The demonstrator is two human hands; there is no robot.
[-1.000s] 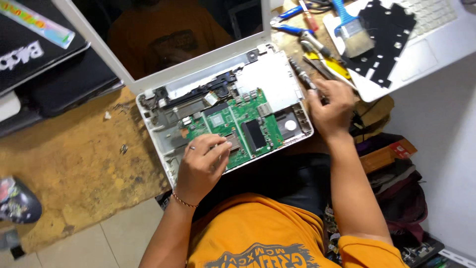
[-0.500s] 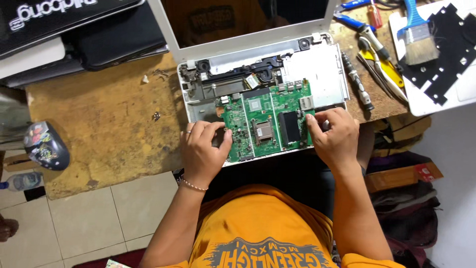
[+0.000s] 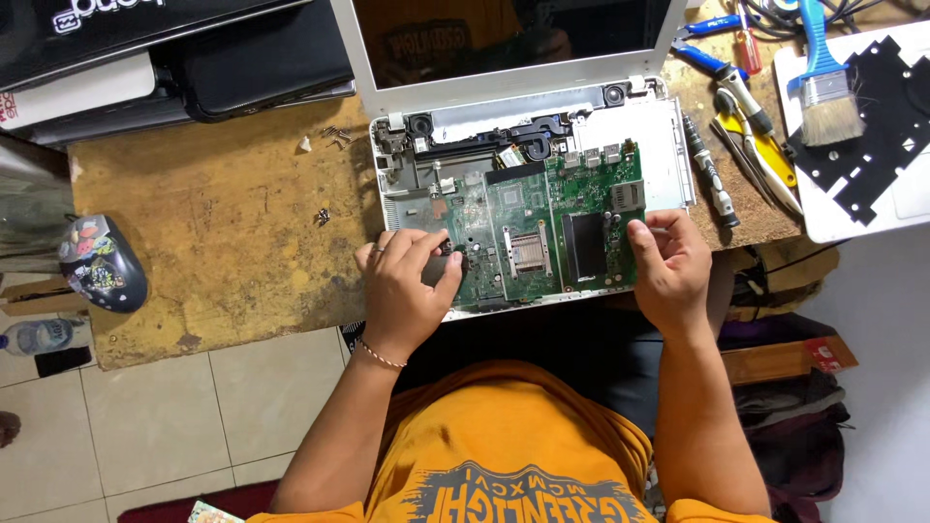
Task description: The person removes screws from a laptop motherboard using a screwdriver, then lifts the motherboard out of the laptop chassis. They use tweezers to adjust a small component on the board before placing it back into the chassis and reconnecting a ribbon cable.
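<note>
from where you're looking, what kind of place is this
Most likely a small laptop repair bench. An opened white laptop lies on a worn wooden table with its green motherboard bare under both hands. Screwdrivers, pliers and a dusting brush lie beside it.

Green circuit board [image 3: 542, 228] lies flat in the opened white laptop base [image 3: 668, 145], exposed, carrying a silver chip and black patch, near the table's [image 3: 223, 242] front edge.
</note>
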